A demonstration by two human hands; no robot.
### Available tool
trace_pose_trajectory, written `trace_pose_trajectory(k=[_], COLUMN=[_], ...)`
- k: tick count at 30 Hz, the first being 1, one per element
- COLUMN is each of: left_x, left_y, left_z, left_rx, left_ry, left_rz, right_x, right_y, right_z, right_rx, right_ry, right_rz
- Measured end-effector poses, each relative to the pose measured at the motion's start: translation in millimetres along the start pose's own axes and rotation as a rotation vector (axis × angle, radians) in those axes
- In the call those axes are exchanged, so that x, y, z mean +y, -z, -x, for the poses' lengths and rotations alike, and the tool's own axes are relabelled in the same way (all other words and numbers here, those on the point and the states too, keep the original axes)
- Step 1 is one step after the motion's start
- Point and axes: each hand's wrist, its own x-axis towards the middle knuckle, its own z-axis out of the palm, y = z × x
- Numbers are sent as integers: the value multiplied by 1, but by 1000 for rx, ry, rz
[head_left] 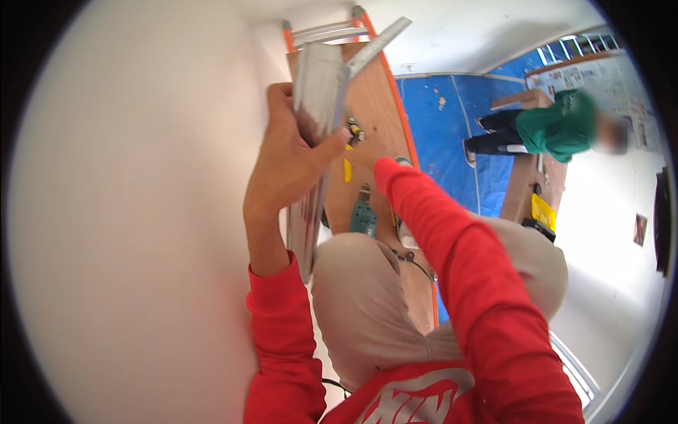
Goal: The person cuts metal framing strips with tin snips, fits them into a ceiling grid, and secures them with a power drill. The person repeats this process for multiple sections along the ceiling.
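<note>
A long silver metal channel (319, 88) stands in front of me along the white wall, its lower part beside my knee. My left hand (286, 152) is wrapped round the channel, with the thumb across its right side. From the channel's upper end a shorter metal strip (381, 46) slants out to the right. My right hand (365, 157) is beside the channel, just past my left thumb; its fingers are mostly hidden and blurred. Close to it lie a yellow tool piece (347, 170) and a black-and-yellow item (356, 130) whose kind I cannot make out.
I am above a wooden board (378, 106) with orange side rails (395, 92). On it is a teal power drill (364, 215). Blue sheeting (438, 141) covers the floor to the right, where a person in green (558, 127) stands by a brown bench (519, 187) near a yellow-and-black case (542, 215).
</note>
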Motion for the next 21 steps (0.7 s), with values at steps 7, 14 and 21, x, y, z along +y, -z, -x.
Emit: trace_pose_trajectory(k=[7, 14, 21], left_x=[-35, -19, -25], left_y=[15, 12, 6], left_z=[1, 9, 8], left_rx=[29, 42, 26], left_ry=[57, 107, 34], left_rz=[131, 106, 193], right_x=[2, 5, 16], right_y=[-64, -45, 19], right_z=[-21, -20, 13], right_rx=[-25, -201, -286], right_ry=[-275, -362, -200], right_rz=[-299, -724, -1111])
